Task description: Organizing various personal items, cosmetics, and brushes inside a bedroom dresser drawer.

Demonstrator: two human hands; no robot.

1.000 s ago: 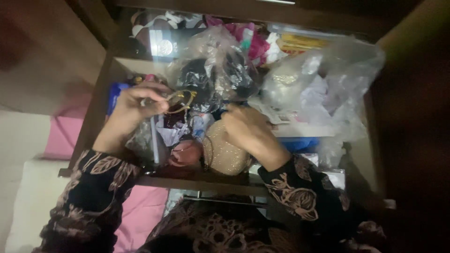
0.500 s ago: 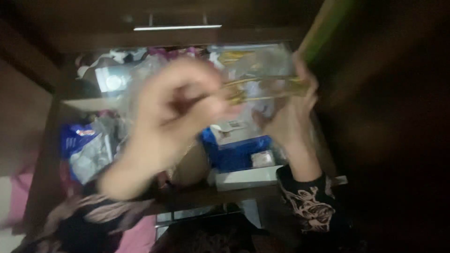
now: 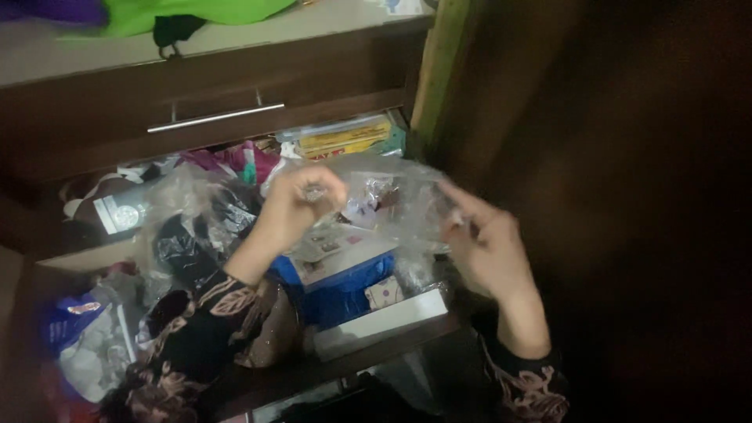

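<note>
Both hands are gripping a clear plastic bag (image 3: 392,205) and holding it up over the open drawer (image 3: 368,356). The left hand (image 3: 301,202) is curled tight around the bag's left edge, fingers folded in on the crinkled film. The right hand (image 3: 486,247) is pinching the bag's right edge between thumb and fingertips, the rest of the fingers loosely spread. The bag is stretching between them, and some small pale and dark bits are showing through it, too blurred to tell what they are.

Just below the bag, inside the drawer, a flat printed card (image 3: 333,247) is lying on a blue box (image 3: 345,294), and a white box (image 3: 380,325) is sitting against the drawer's front edge. Under the left forearm a glittery gold rounded thing (image 3: 274,333) is resting near the drawer front. Farther toward the drawer's left side, a crumpled clear bag with something black in it (image 3: 192,235) is lying, and a blue and white packet (image 3: 74,329) is sitting at the far left. At the drawer's back, yellow flat packets (image 3: 345,141) are stacked. Above the drawer, a shut drawer front with a metal bar handle (image 3: 215,117) is showing, and green cloth (image 3: 188,12) is lying on the top surface.
</note>
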